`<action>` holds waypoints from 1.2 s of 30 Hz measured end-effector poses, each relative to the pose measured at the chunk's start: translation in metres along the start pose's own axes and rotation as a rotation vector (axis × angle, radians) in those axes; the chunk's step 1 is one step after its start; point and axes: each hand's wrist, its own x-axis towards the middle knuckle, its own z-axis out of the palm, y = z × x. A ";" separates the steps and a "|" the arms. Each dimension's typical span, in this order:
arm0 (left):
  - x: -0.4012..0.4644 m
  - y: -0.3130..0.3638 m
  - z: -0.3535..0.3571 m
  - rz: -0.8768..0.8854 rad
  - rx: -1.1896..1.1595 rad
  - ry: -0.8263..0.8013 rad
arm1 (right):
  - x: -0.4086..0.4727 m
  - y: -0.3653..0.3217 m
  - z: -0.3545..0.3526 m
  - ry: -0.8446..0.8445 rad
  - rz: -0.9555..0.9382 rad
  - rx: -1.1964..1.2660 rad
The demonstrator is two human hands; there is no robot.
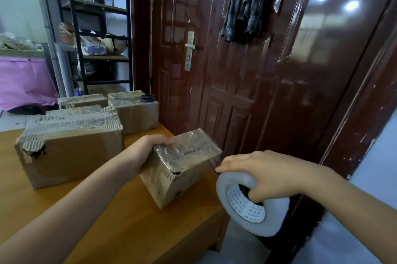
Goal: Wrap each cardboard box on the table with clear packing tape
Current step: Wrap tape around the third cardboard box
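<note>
Nearest the lens, at about four o'clock, the right hand (pixel 271 174) holds the tape roll (pixel 249 205) out past the table (pixel 133 229) edge, thumb hooked through the core and fingers laid flat over the top of the roll; that grip looks chosen to let the roll turn and pay out while the fingers brake it. A short stretch of clear film seems to run from the roll up to the near right corner of the small box (pixel 182 167), though it is too faint to be sure where it sticks. That box sits at the centre, close to the table's right edge, tilted with one end raised, already glossy with tape across its top. The left hand (pixel 146 152), coming in from seven o'clock, grips its far left end, thumb on top and fingers curled beneath out of sight, probably to steady it against the pull of the tape and to turn it for the next pass. At nine o'clock a large box (pixel 68 152) rests flat, its top shiny with film, well apart from the work, likely set aside as done. Behind it, toward eleven o'clock, further boxes (pixel 133 113) stand together, one carrying scissors (pixel 147 98) on its lid, kept within reach for cutting. Wrapping of the small one looks well along but unfinished.
</note>
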 end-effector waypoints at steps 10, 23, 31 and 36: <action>0.001 0.003 -0.007 0.646 0.996 0.095 | 0.046 -0.011 -0.014 0.029 -0.036 -0.056; 0.003 0.007 -0.013 0.265 0.425 -0.118 | 0.030 -0.004 -0.055 0.375 -0.036 0.278; 0.020 -0.011 -0.021 0.436 0.717 0.021 | 0.094 -0.030 -0.076 0.805 -0.037 0.409; 0.016 -0.021 -0.006 0.555 1.262 0.024 | 0.119 -0.039 -0.079 1.203 -0.007 0.532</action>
